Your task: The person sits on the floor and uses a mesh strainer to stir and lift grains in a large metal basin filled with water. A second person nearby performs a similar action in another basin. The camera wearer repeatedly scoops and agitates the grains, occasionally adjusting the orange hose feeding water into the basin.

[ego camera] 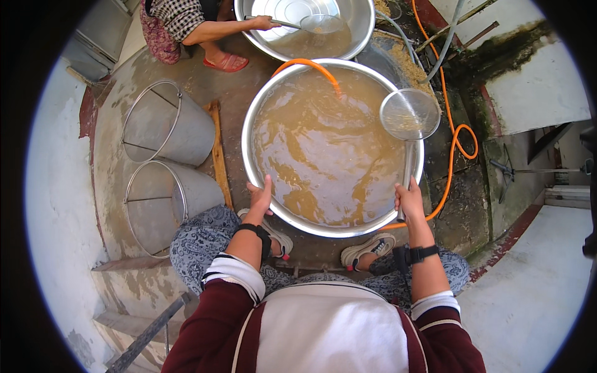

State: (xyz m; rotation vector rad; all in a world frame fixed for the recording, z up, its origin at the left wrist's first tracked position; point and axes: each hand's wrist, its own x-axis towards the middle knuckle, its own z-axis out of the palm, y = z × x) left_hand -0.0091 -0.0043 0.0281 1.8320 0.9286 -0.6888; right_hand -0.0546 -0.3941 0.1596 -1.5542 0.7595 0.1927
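Note:
A wide metal basin (247,154) full of cloudy brown water stands on the ground before me. My left hand (262,194) rests on its near left rim, thumb up; whether its fingers grip the rim is hard to tell. In my right hand (409,200) is the metal handle of a round wire-mesh skimmer (410,114), at the basin's right side. Its mesh head lies over the far right rim and holds a few tan grains or husks. An orange hose (311,64) bends over the far rim, its end in the water.
Beyond is a second metal basin (369,28), where another person's hand (265,23) holds a similar skimmer. Two metal buckets (193,126) lie tipped at the left beside a wooden plank (219,158). The orange hose runs along the right; steps (135,286) descend at the lower left.

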